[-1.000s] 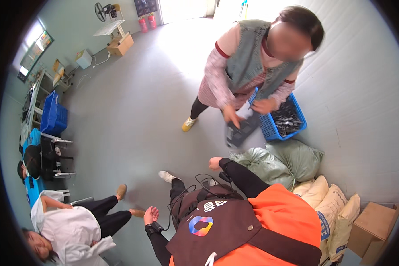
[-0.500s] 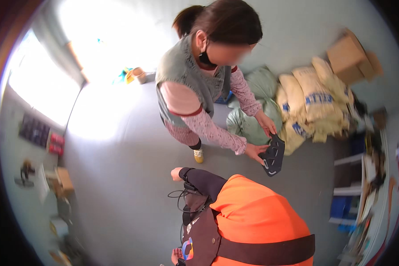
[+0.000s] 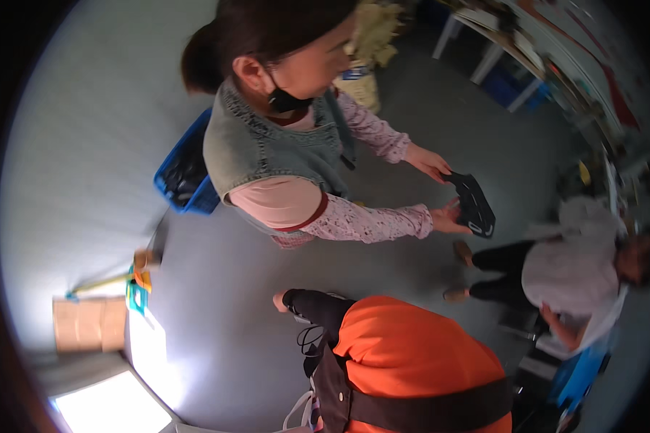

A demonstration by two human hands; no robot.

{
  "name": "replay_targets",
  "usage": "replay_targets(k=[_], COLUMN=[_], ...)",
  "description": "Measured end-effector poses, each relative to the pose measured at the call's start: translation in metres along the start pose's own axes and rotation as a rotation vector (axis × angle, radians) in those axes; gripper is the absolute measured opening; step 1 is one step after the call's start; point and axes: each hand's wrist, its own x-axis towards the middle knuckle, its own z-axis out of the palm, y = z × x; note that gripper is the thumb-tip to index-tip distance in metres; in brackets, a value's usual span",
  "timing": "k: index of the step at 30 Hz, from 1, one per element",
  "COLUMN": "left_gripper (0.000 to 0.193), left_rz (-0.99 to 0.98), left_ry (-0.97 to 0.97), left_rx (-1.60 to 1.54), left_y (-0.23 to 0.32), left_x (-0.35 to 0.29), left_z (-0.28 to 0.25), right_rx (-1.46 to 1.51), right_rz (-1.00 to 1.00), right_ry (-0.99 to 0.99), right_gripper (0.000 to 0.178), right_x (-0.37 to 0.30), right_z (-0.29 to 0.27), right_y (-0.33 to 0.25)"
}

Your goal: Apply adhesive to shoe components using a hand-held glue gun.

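While a flat, black, slotted plate (image 3: 475, 205) lies well apart, upper-right of the bare right hand (image 3: 279, 302), finger opening and hold are indeterminable.

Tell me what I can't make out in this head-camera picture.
All in the head view:
Wearer's left hand: out of frame or behind the orange-clad body; I can't tell which.
Wearer's bare right hand: fingers too small.
Flat black slotted plate: underside faces away.
Blue plastic basket: partly hidden by the grey denim vest.

The grey floor (image 3: 227, 289) carries a blue basket (image 3: 204, 200) and a pale sack (image 3: 361, 90).
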Motion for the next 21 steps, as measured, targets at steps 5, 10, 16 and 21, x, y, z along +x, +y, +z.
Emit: replay_targets(k=[5, 10, 16, 21], left_gripper=[0.037, 0.037, 0.038, 0.038], left_rz=[-0.071, -0.122, -0.205, -0.229], left_ry=[-0.243, -0.45, -0.633, -0.736], left_rx=[0.401, 0.739, 1.047, 1.215], left_y=[0.165, 0.264, 0.359, 0.4], left_x=[0.102, 0.152, 0.18, 0.207], left_z=[-0.026, -0.055, -0.099, -0.145], right_rx=[0.087, 0.435, 0.546, 0.884], right_rz=[0.219, 0.606, 0.962, 1.156], right_ry=[0.192, 0.56, 0.762, 0.836], right_gripper=[0.029, 0.026, 0.028, 0.025], right_x=[0.012, -0.048, -0.144, -0.184], right_z=[0.001, 0.069, 0.228, 0.352], right_y=[-0.015, 0.021, -0.042, -0.134])
